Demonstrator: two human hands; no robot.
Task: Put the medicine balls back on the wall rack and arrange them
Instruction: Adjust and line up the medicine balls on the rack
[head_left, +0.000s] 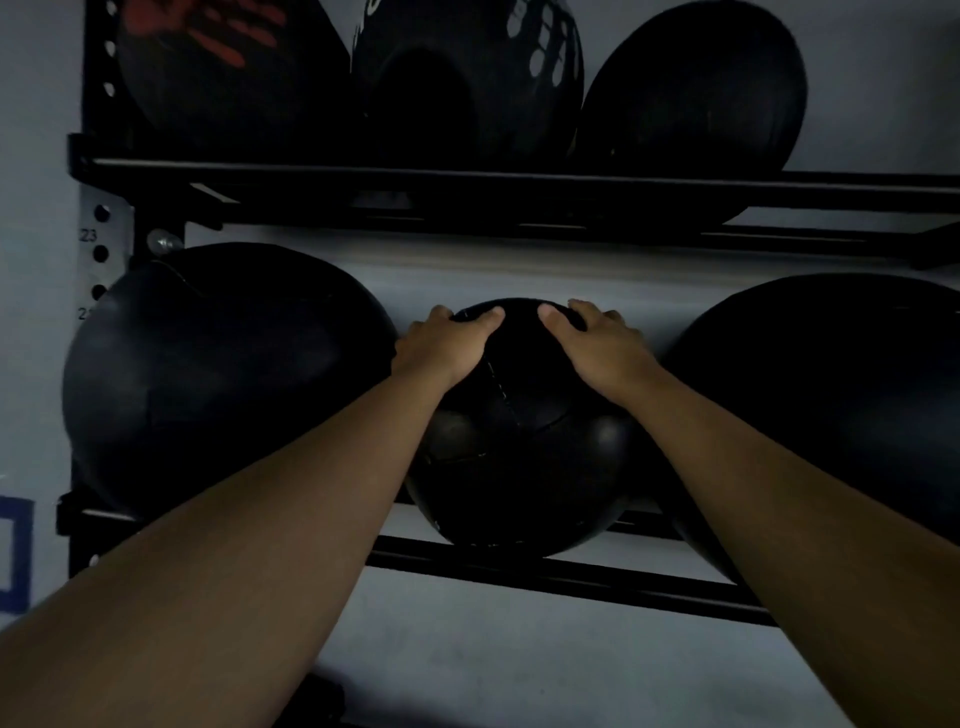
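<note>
From the head view, both bare arms reach forward to a black wall rack (519, 571) fixed to a pale wall (519, 649). The left hand (447, 348) and right hand (597, 343) lie on the upper far part of the middle ball (519, 457), one on each side of its top, thumbs pointing toward each other and the other fingers curled over the far side. The grip of each hand is closed on this ball, palms pressed to its surface. The ball sits on the lower rails of the rack, between a large left ball (218, 374) and a large right ball (831, 405). The left ball is just beside the left hand, perhaps touching it, and the right ball stands close by the right forearm, so the middle ball is hemmed in on both sides. Above, an upper shelf (519, 179) crosses the frame and carries three more balls: a red-print ball (218, 67) at far left, a white-print ball (467, 78) in the middle and a plain ball (696, 93) to the right. A perforated upright (101, 249) with small numbers stands at the left edge of the rack. The scene is dim and the stitching on the middle ball is faint.
</note>
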